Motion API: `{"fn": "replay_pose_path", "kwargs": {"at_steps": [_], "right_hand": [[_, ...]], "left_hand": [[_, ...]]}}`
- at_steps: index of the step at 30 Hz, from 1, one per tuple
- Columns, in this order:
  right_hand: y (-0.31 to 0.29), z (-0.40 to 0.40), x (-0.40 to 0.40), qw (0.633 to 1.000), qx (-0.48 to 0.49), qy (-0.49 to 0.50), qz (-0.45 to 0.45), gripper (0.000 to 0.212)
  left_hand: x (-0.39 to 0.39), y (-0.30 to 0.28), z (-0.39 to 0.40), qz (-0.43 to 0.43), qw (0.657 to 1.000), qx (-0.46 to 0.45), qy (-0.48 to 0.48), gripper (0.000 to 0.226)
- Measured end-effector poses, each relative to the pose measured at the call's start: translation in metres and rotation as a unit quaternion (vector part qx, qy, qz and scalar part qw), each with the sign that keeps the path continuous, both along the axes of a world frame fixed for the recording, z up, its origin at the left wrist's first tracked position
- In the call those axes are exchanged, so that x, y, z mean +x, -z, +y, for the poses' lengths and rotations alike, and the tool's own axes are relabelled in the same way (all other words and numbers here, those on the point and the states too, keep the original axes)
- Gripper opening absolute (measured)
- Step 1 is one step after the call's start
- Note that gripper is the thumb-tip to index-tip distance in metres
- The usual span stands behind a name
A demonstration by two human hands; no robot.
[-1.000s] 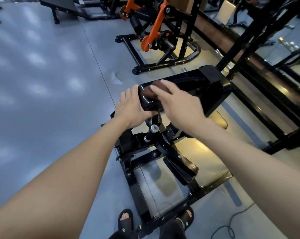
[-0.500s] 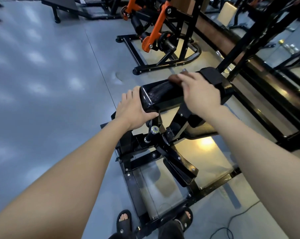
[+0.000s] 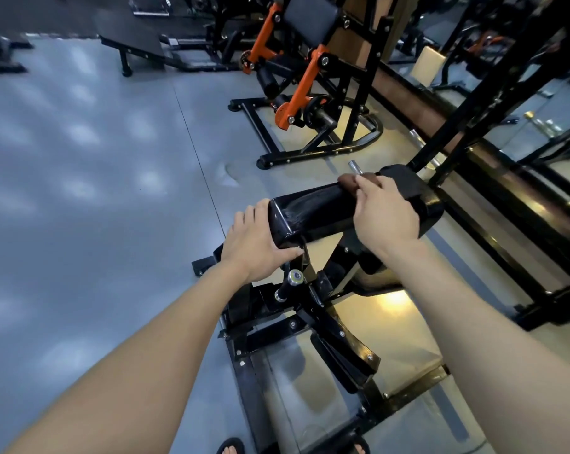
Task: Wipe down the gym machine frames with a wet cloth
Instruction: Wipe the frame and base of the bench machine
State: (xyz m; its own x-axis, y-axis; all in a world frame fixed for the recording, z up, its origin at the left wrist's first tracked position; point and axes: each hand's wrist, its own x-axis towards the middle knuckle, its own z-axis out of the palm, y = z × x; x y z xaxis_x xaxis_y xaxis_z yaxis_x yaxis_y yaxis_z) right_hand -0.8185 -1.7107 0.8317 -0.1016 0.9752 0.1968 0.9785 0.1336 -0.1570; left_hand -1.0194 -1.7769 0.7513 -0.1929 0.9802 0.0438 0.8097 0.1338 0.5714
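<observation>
We stand on a grey gym floor facing a black machine, with an orange one beyond it. Its glossy black pad sits between our hands. Our left hand grips the pad's near end, thumb curled underneath. Our right hand presses a small brown cloth onto the pad's top, fingers bent over it. The pad's near part shines as if wiped; we judge the far end, the frame below and the other machines remain to do.
</observation>
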Motion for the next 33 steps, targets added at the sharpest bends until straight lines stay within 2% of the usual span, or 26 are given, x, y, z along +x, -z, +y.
{"fn": "replay_pose_path", "kwargs": {"at_steps": [1,3,6,8,11,12,14,17,19,21,23,25,26,27,31,33], "right_hand": [[0.000,-0.009,-0.012,1.000,0.002,-0.014,0.000,0.043],[0.005,-0.035,-0.038,0.993,-0.008,-0.117,-0.022,0.041],[0.012,-0.046,-0.047,0.969,-0.007,-0.233,-0.080,0.051],[0.008,-0.020,-0.027,0.978,0.009,-0.195,-0.073,0.048],[0.000,0.010,0.000,0.999,-0.019,-0.035,-0.012,0.041],[0.000,0.008,-0.002,1.000,-0.020,-0.009,0.000,0.041],[0.002,-0.013,-0.019,0.999,-0.014,-0.052,-0.004,0.038],[0.009,-0.048,-0.032,0.975,-0.031,-0.218,-0.037,0.048],[0.008,-0.039,-0.014,0.962,0.002,-0.270,-0.047,0.048],[0.005,-0.011,0.016,0.972,0.022,-0.230,-0.050,0.045],[0.001,0.016,0.043,0.993,0.006,-0.116,-0.027,0.044],[0.001,0.022,0.046,1.000,-0.010,-0.023,-0.007,0.045],[0.003,0.014,0.035,1.000,-0.010,-0.017,-0.013,0.045],[0.007,0.001,0.020,0.999,-0.006,-0.037,-0.019,0.045],[0.020,-0.045,-0.006,0.974,-0.006,-0.219,-0.061,0.051],[0.018,-0.029,0.017,0.972,0.024,-0.225,-0.067,0.050]], "left_hand": [[0.001,0.000,0.000,0.000,1.000,0.003,-0.002,0.105],[0.000,0.001,0.001,-0.003,1.000,0.009,-0.005,0.102],[-0.001,0.004,0.002,-0.015,1.000,0.022,-0.008,0.099],[0.000,0.004,0.001,-0.011,1.000,0.028,-0.006,0.098],[0.001,0.002,0.001,-0.007,1.000,0.016,-0.006,0.101],[0.001,0.000,0.000,-0.005,1.000,0.012,-0.006,0.101],[0.001,-0.001,0.000,-0.003,1.000,0.009,-0.006,0.100],[0.002,-0.002,0.000,-0.009,1.000,0.006,-0.007,0.097],[0.002,-0.002,0.001,-0.007,1.000,0.001,-0.008,0.100],[0.001,0.000,0.002,-0.007,1.000,0.000,-0.008,0.103],[0.000,0.002,0.002,-0.012,1.000,0.002,-0.007,0.104],[0.000,0.003,0.002,-0.011,1.000,0.002,-0.006,0.105],[0.000,0.003,0.002,-0.010,1.000,0.002,-0.007,0.106],[0.000,0.003,0.002,-0.009,1.000,0.002,-0.009,0.106],[0.001,0.003,0.002,-0.014,1.000,0.004,-0.013,0.101],[0.001,0.002,0.002,-0.017,1.000,0.001,-0.011,0.101]]}}
